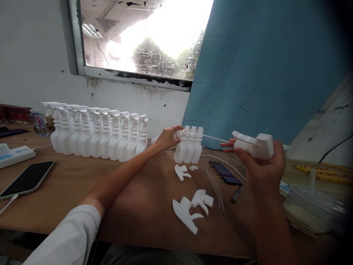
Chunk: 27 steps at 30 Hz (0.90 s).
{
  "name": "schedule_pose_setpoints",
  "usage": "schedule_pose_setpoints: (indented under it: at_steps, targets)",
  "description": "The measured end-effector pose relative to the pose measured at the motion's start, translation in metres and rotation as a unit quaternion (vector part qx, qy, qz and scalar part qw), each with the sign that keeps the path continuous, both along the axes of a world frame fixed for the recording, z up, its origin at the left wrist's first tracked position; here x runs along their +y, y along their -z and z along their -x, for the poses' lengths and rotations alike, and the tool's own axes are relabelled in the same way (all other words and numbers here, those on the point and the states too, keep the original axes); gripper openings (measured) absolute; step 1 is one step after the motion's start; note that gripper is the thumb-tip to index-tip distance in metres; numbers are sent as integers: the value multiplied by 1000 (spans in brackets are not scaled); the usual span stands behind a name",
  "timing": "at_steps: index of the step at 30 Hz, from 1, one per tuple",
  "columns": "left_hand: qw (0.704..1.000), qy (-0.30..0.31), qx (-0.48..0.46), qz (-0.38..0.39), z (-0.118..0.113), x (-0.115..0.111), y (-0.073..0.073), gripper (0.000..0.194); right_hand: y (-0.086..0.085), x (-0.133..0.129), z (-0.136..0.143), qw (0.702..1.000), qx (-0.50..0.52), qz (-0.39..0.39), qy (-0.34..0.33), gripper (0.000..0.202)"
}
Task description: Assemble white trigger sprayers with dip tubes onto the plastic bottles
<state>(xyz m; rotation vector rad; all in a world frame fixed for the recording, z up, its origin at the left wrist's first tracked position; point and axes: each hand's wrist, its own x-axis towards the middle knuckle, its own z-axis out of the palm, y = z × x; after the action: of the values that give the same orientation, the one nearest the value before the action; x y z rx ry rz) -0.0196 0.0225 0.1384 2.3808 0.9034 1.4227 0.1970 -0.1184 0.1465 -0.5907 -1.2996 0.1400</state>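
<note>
just past 3 o'clock, the right hand point(263, 167) grips a spray head point(255, 145), its thin tube point(212, 137) pointing to 9, toward the left hand point(167, 138) near the dial's centre. that hand holds a ribbed bottle point(181, 133) by the neck, the rest mostly hidden; whether the tube tip is inside the mouth, i cannot tell. the head looks light, stiff and a bit slippery, best held round its boxy back. the tube should bend easily, so pinch near its tip. the bottle seems thin-walled, likelier to dent at the body. a bottle row point(95, 143) stands at 9, loose heads point(183, 212) near 6.
</note>
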Motion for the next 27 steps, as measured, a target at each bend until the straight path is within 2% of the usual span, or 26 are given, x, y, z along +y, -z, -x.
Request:
schedule_pose_setpoints:
  at_steps: [3, 6, 8, 11, 14, 16, 19, 23, 24, 27]
  targets:
    - [989, 112, -11, 92, 11, -14, -8, 51, -25, 11, 7, 994, -80, 70, -17, 38]
    - [950, 232, -3, 209, 23, -23, -17, 50, -52, 29, 19, 972, -176, 148, -46, 35]
    - [924, 284, 7, 255, 30, -26, -21, 48, -65, 43, 29, 952, -227, 189, -77, 32]
    - [903, 320, 6, 287, 38, -26, -22, 48, -71, 59, 44, 923, -279, 245, -103, 25]
    - [885, 354, 4, 304, 43, -21, -19, 53, -68, 66, 58, 897, -315, 289, -113, 21]
    - [883, 351, 17, 310, 45, -17, -17, 54, -65, 67, 64, 887, -329, 301, -116, 18]
    - [900, 313, 47, 301, 47, -16, -18, 56, -61, 66, 67, 880, -333, 315, -122, 15]
    - [947, 257, 25, 192, 49, -27, -32, 76, -51, 70, 64, 886, -301, 319, -151, 21]
    - [959, 240, 4, 154, 49, -31, -35, 74, -46, 72, 63, 891, -285, 314, -164, 24]
    - [982, 170, -36, 68, 45, -40, -43, 42, -23, 82, 69, 909, -196, 283, -235, 33]
